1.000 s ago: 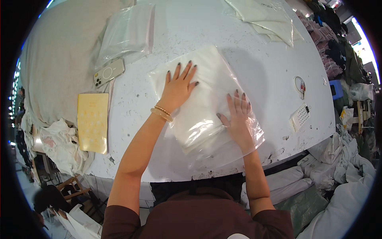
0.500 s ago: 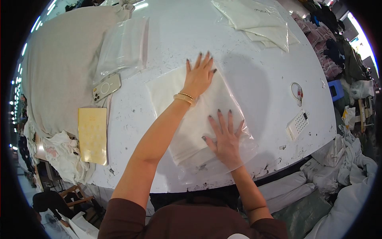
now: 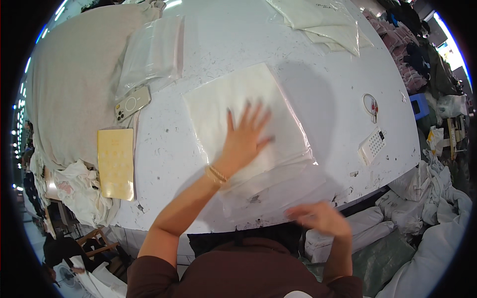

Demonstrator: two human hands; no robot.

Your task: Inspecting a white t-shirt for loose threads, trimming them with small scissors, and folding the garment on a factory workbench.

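Note:
A folded cream-white cloth in a clear plastic bag (image 3: 276, 124) lies flat on the white table, a little slanted. My left hand (image 3: 244, 141), with bracelets at the wrist, is over the middle of the bag, fingers spread and slightly blurred; whether the palm presses on it I cannot tell. Toward me, the loose clear end of the bag (image 3: 268, 191) reaches almost to the table's near edge. My right hand (image 3: 320, 218) is off to the right of that end, above the near edge. Motion smears its fingers, and nothing shows in it.
At left are a large beige cloth heap (image 3: 74, 84), a phone (image 3: 133, 103), a yellow booklet (image 3: 116, 164) and clear plastic bags (image 3: 151, 54). Bagged cream cloth (image 3: 318, 22) lies at the far right. A white calculator-like device (image 3: 371, 145) and small snips (image 3: 373, 111) lie right.
My left hand has slid back toward me from the far part of the bag. My right hand has lifted off the bag and moved right and nearer to me.

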